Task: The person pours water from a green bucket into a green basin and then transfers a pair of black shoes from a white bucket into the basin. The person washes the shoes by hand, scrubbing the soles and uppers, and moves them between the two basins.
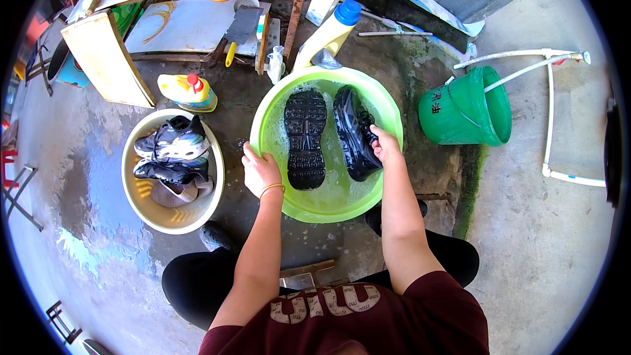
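Before me is a light green plastic basin (268, 197) of sudsy water. Inside it, a black sneaker (305, 140) lies with its studded sole facing up. To its right a second black sneaker (351, 130) rests on its side, its sole edge towards the first. My right hand (386, 147) grips this second sneaker near its laces and opening. On the basin's left rim my left hand (261, 170) keeps hold, a gold-coloured bangle around the wrist; some of its fingertips are hidden.
Left stands a cream basin (129, 192) of several shoes, with a yellow detergent bottle (190, 92) behind it. A blue-capped jug (323, 34) touches close behind the green basin. At right are a green bucket (443, 118) and white pipes (549, 123); a cleaver (242, 24) lies on the low rack.
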A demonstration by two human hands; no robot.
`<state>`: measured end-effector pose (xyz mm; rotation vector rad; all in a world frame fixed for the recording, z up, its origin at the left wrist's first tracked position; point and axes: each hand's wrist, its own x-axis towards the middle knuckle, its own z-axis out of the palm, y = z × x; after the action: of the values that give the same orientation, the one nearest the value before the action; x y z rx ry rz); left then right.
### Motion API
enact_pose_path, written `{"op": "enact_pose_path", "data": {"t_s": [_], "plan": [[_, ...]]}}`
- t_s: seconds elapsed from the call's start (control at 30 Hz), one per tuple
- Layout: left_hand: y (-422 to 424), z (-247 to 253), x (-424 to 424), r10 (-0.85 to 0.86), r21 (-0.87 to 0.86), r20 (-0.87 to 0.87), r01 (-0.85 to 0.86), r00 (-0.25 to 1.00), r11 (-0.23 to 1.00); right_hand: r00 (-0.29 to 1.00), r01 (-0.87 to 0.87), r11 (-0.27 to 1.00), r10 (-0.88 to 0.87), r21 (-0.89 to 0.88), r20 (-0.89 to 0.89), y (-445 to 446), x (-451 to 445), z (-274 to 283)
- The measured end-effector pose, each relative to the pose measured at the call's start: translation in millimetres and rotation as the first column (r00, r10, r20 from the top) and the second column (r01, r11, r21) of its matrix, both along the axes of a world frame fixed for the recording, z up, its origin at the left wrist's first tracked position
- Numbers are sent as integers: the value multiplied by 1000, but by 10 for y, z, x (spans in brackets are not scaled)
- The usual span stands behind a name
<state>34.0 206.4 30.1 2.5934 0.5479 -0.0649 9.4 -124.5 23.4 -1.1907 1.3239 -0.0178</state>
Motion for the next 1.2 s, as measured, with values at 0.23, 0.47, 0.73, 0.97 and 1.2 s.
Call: {"op": "enact_pose_path", "data": {"t_s": [0.23,0.47,0.73,0.97,1.2], "plan": [[-35,-26,-13,-11,-12,12,11,1000,1000,882,-444,678,447,-586,-151,288,-154,294],[10,-35,-1,3,-1,24,-3,1000,1000,736,-669,667,532,-327,-419,594,-121,543],[-41,-30,-21,-11,6,-4,11,1000,1000,968,116,977,-152,180,201,466,-52,-307],[-47,-22,-17,0,-7,26,0,1000,1000,677,-712,347,572,-611,-464,478,-39,330],[-47,37,-9,7,-19,6,-7,1000,1000,468,-868,182,612,-461,-638,1203,-46,482]]}}
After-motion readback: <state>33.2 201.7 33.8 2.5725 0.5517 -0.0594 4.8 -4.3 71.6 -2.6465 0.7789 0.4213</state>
